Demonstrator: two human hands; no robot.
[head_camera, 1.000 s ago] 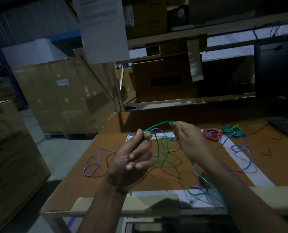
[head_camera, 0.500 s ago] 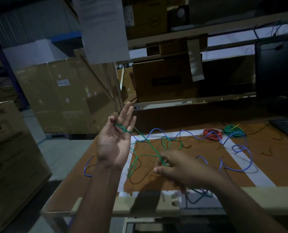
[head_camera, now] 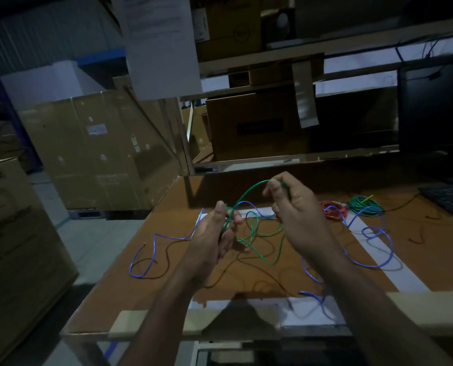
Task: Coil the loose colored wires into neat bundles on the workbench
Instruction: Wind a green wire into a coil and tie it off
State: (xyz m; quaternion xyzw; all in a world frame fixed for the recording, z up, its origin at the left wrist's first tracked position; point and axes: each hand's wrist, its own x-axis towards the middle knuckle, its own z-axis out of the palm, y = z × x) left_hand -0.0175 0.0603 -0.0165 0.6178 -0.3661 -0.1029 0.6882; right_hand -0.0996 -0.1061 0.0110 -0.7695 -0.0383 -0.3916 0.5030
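A loose green wire (head_camera: 250,192) arcs between my two hands above the brown workbench (head_camera: 431,249). My left hand (head_camera: 215,233) holds loops of the green wire between thumb and fingers. My right hand (head_camera: 294,207) is raised and pinches the wire's upper end with curled fingers. The rest of the green wire trails onto the bench below. A long blue wire (head_camera: 373,249) lies loose across the bench, from the left edge to the right. A coiled red bundle (head_camera: 333,210) and a coiled green bundle (head_camera: 364,204) sit at the back right.
A thin dark wire (head_camera: 259,276) snakes over the bench. A keyboard (head_camera: 447,196) and a dark monitor (head_camera: 434,107) stand at the right. Cardboard boxes (head_camera: 93,149) stand on the floor left of the bench. Shelves with boxes (head_camera: 257,125) rise behind.
My right hand rose from low over the bench to the back, drawing the green wire up into an arc. My left hand, open-palmed before, dropped and closed round the loops.
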